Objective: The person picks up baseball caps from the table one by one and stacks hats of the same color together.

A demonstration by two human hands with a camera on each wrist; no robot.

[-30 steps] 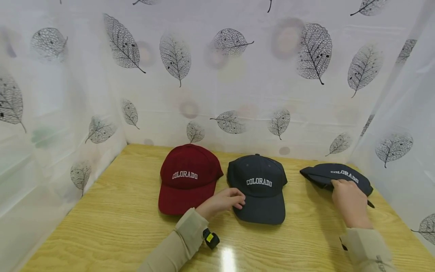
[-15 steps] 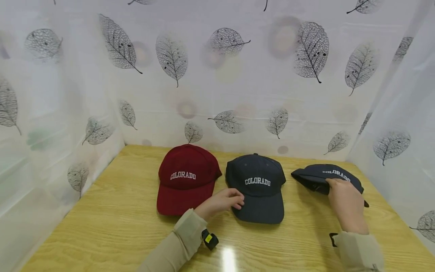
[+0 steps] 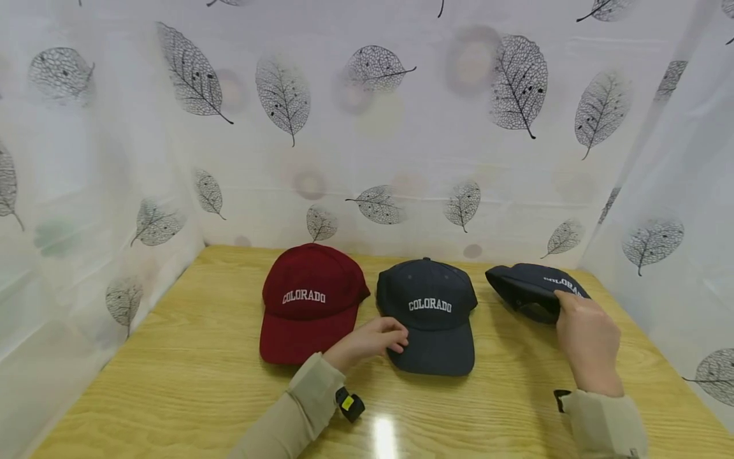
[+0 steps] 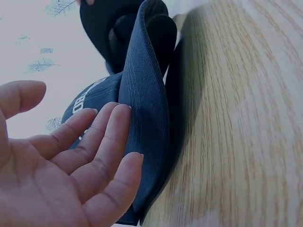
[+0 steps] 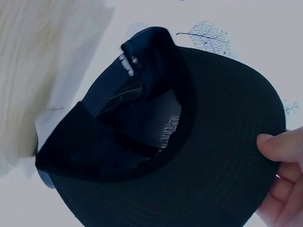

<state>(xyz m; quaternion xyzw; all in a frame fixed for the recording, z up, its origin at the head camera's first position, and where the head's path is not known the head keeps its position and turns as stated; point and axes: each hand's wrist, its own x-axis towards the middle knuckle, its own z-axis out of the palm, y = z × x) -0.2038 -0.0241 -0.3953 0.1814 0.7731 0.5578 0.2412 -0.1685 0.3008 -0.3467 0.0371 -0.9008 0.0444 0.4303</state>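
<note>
My right hand (image 3: 590, 335) pinches the brim of a dark navy cap (image 3: 524, 293) on the right. In the head view this cap is tilted, its opening facing partly toward me. From the right wrist, the brim's underside (image 5: 232, 118), inner band and back strap show, with my thumb (image 5: 279, 146) on the brim's edge. My left hand (image 3: 369, 338) lies beside the brim of a second navy cap (image 3: 430, 287) lettered COLORADO. Seen from the left wrist, its fingers (image 4: 102, 156) are loosely bent, palm up, and overlap that brim; nothing is in the palm.
To the left of the middle cap sits a dark red cap (image 3: 315, 280) with the same white lettering, upright on the wooden table (image 3: 189, 357). A pale curtain with leaf prints (image 3: 378, 140) stands behind the table and along both sides.
My right hand has tilted the right-hand cap, so more of its opening shows and its back end has shifted left. The whole head view has drifted slightly; my left hand stays beside the middle cap.
</note>
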